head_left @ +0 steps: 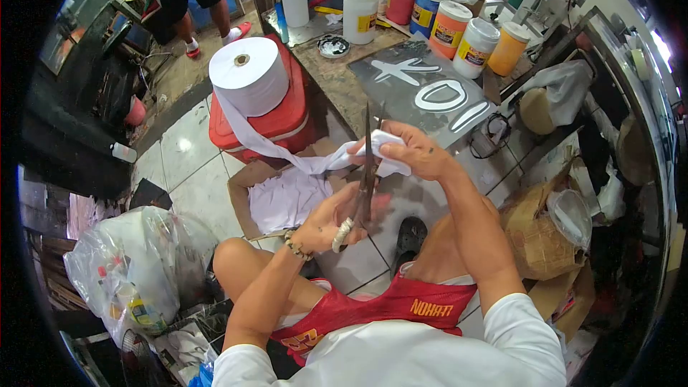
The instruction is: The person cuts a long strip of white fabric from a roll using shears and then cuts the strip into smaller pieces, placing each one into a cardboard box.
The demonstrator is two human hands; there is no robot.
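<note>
My left hand (332,216) is closed around the wrapped handles of a pair of scissors (368,161), whose blades point up and away from me. My right hand (417,152) grips a bunched part of a white fabric strip (315,163) just right of the blades. From there the strip runs left, behind the scissors, and up to a large white roll (247,80). The roll stands on a red cooler box (283,118). Below the strip, a cardboard box (244,204) holds a pile of white fabric pieces (285,201).
Several paint tubs (449,27) line the back of the worktable (322,57), near a grey board (387,72) with white painted shapes. A clear plastic bag (147,261) full of containers lies at left. A brown carton (537,233) stands at right. Another person's legs (204,18) show top left.
</note>
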